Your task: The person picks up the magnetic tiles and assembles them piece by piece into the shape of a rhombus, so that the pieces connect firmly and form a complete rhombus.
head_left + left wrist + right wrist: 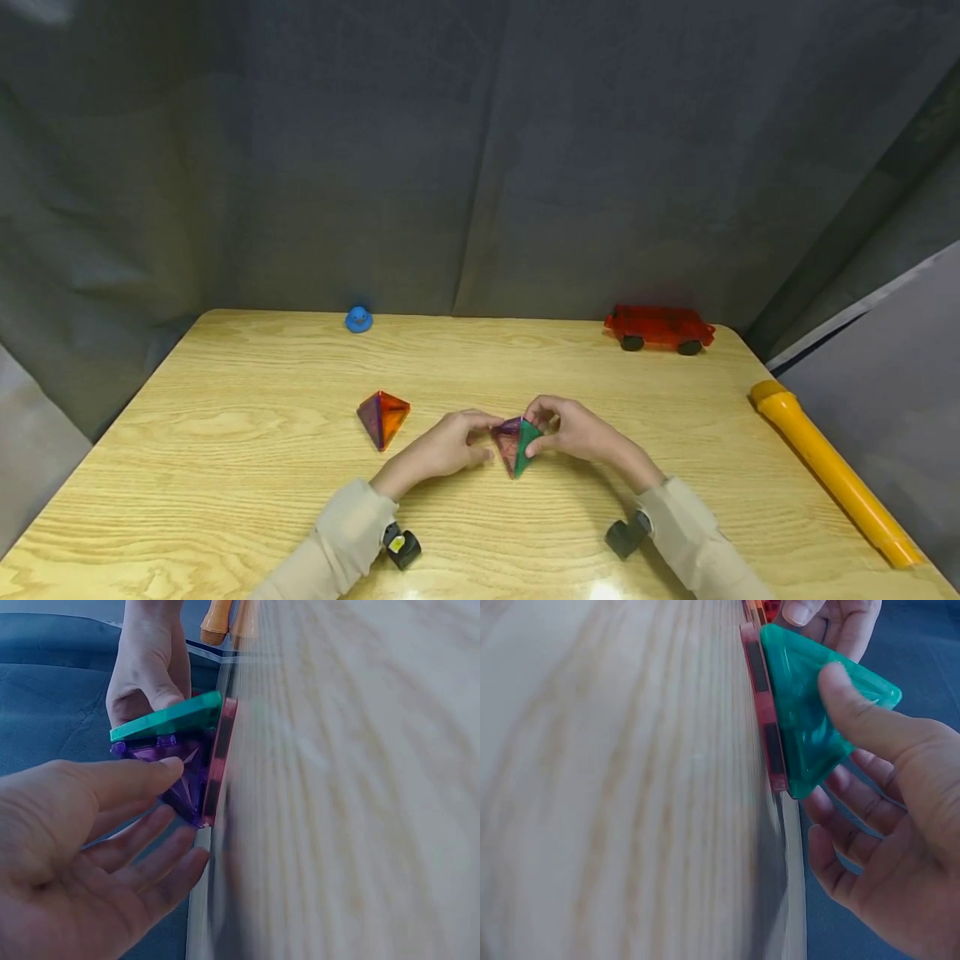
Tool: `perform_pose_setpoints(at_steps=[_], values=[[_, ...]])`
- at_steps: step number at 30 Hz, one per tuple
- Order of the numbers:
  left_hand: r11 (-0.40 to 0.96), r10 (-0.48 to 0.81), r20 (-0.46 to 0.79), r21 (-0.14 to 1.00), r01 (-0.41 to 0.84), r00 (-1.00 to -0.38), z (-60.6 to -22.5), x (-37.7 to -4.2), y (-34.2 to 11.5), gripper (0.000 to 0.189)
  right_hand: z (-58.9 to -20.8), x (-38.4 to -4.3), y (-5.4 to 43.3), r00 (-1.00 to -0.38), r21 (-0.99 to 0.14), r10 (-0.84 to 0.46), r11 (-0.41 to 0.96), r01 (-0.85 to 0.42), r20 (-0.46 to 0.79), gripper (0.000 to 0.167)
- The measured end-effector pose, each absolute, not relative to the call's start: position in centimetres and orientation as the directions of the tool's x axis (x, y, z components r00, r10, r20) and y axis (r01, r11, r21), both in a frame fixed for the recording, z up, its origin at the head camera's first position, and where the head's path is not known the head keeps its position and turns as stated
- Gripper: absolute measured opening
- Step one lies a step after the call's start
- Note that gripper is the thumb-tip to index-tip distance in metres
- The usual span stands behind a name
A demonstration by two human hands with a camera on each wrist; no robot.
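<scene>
Between the two hands a red triangular magnetic tile [506, 450] lies flat on the table. A green triangular magnetic tile [817, 712] leans up from one edge of it, and a purple one [187, 776] slants beside the green. My right hand [573, 432] pinches the green tile, its thumb on the outer face and other fingers behind. With one fingertip my left hand [450, 442] touches the purple tile; its other fingers are spread loosely below, in the left wrist view. Left of the hands stands a small pyramid [384, 419] of orange and purple tiles.
A blue rubber duck [358, 319] sits at the table's back edge. At the back right stands a red toy car [660, 327] with black wheels. A long yellow-orange tube [832, 471] with a wider end lies along the right edge. Grey curtains hang behind the wooden table [225, 483].
</scene>
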State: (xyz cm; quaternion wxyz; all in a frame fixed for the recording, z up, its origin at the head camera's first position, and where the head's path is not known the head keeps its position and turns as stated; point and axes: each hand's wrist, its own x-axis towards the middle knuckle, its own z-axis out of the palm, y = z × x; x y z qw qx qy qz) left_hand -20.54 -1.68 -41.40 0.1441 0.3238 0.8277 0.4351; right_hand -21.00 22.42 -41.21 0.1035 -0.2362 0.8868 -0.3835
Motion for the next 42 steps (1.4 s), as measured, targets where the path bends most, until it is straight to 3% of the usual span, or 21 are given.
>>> perform_pose_setpoints(at_steps=[5,16,30,38,42], values=[[0.425,0.662,0.026,0.810,0.404,-0.749,-41.4,-20.5,-1.6,0.047,-41.3,-21.0,22.7,-0.862,-0.733,-0.506,0.586,-0.344,0.000,0.031],[0.425,0.664,0.027,0.808,0.407,-0.747,-41.4,-20.7,-1.8,0.045,-41.3,-21.0,22.7,-0.861,-0.740,-0.509,0.574,-0.350,0.013,0.032],[0.488,0.578,0.125,0.739,0.464,-0.806,-38.0,-20.5,-4.1,0.047,-41.2,-20.9,22.6,-0.866,-0.758,-0.499,0.577,-0.305,-0.031,0.073],[0.542,0.501,0.301,0.622,0.566,-0.811,-36.4,-21.0,-8.2,0.049,-41.3,-20.7,22.7,-0.867,-0.737,-0.497,0.602,-0.308,-0.044,0.077],[0.564,0.463,0.240,0.663,0.493,-0.853,-36.8,-21.5,-10.4,0.053,-41.4,-20.8,22.8,-0.862,-0.740,-0.505,0.599,-0.306,-0.052,0.076]])
